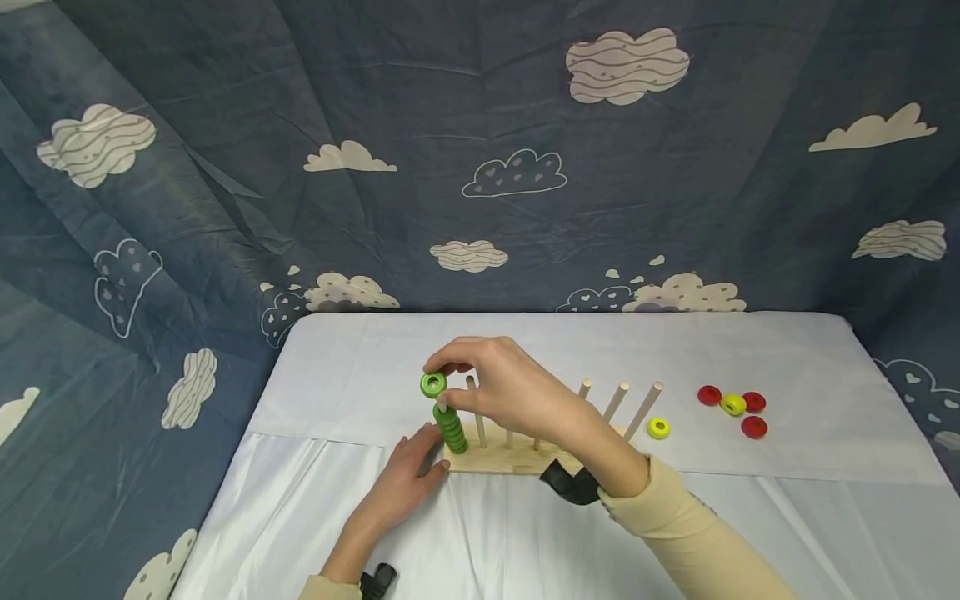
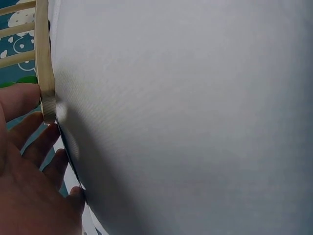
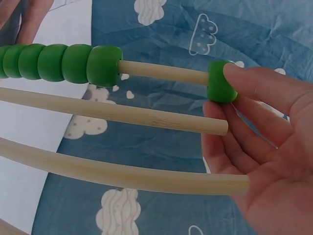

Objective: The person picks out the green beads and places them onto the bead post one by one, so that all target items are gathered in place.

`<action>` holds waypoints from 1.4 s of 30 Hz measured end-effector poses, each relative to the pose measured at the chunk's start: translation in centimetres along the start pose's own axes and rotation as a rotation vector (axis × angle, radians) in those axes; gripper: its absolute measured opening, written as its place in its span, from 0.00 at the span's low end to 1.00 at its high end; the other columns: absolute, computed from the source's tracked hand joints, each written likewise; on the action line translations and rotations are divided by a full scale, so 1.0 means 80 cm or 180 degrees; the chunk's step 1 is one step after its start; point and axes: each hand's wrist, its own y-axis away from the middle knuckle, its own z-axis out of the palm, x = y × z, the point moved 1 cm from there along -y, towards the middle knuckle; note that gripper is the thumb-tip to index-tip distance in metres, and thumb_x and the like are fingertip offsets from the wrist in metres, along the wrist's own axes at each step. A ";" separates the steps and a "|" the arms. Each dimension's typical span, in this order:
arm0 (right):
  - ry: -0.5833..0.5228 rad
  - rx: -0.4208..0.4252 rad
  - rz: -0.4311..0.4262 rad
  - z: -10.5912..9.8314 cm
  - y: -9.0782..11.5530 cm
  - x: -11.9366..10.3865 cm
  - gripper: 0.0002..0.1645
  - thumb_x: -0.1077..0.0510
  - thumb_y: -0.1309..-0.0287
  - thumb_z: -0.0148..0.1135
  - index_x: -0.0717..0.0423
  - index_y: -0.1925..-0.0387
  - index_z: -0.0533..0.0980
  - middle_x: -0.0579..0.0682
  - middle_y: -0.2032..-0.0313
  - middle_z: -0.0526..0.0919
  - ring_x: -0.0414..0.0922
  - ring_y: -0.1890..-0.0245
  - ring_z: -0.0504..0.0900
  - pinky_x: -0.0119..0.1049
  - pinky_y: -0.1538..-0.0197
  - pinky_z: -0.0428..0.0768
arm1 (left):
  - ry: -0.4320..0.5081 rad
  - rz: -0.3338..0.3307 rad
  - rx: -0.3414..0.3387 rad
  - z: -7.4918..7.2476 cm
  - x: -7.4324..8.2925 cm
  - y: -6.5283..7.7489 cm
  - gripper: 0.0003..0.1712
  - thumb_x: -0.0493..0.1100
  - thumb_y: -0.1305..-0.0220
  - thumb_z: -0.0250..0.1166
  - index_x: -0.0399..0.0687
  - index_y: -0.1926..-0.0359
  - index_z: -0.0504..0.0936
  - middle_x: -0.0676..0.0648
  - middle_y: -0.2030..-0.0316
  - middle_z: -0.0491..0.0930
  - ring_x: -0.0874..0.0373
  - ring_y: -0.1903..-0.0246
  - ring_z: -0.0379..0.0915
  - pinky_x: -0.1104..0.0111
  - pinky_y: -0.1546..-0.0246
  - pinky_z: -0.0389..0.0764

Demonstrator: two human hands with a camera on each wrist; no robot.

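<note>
My right hand (image 1: 517,387) pinches a green ring (image 3: 218,88) between thumb and fingers. In the right wrist view that ring is at the tip of the leftmost peg (image 3: 166,72). Lower on the same peg sits a stack of several green rings (image 1: 451,432), with bare wood between the stack and the held ring. The peg rises from a light wooden base (image 1: 487,461). At the base's left end rests my left hand (image 1: 405,477), its fingers extended and spread. In the left wrist view its fingertips touch the end of the base (image 2: 45,73).
Several bare wooden pegs (image 1: 642,412) stand along the base to the right. A yellow ring (image 1: 658,428) lies just right of the base. Farther right are another yellow ring (image 1: 733,405) and three red rings (image 1: 754,427) on the white cloth (image 1: 825,450). Dark cloud-print fabric (image 1: 420,217) hangs behind.
</note>
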 end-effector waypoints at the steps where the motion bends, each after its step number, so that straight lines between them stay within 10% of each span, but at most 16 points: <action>1: 0.0007 -0.0016 0.0012 0.000 0.000 0.001 0.17 0.63 0.44 0.72 0.48 0.53 0.83 0.35 0.57 0.83 0.33 0.56 0.78 0.31 0.49 0.78 | 0.0000 0.0007 0.0003 0.000 0.000 0.000 0.31 0.44 0.30 0.59 0.50 0.28 0.65 0.47 0.30 0.64 0.47 0.27 0.49 0.40 0.30 0.43; 23: 0.0120 -0.0235 0.0209 0.001 -0.003 0.005 0.18 0.62 0.42 0.70 0.50 0.49 0.81 0.39 0.55 0.83 0.36 0.55 0.79 0.36 0.50 0.79 | -0.0004 0.0049 0.0015 -0.001 0.003 -0.003 0.31 0.43 0.30 0.60 0.50 0.28 0.65 0.47 0.30 0.64 0.47 0.27 0.49 0.39 0.31 0.43; 42: -0.0205 0.0433 -0.0329 -0.015 0.030 -0.010 0.22 0.60 0.40 0.69 0.43 0.45 0.79 0.33 0.52 0.81 0.34 0.52 0.78 0.34 0.49 0.78 | -0.0064 -0.0009 0.0003 0.000 0.002 0.001 0.31 0.45 0.30 0.60 0.50 0.28 0.66 0.47 0.30 0.64 0.48 0.27 0.49 0.39 0.31 0.44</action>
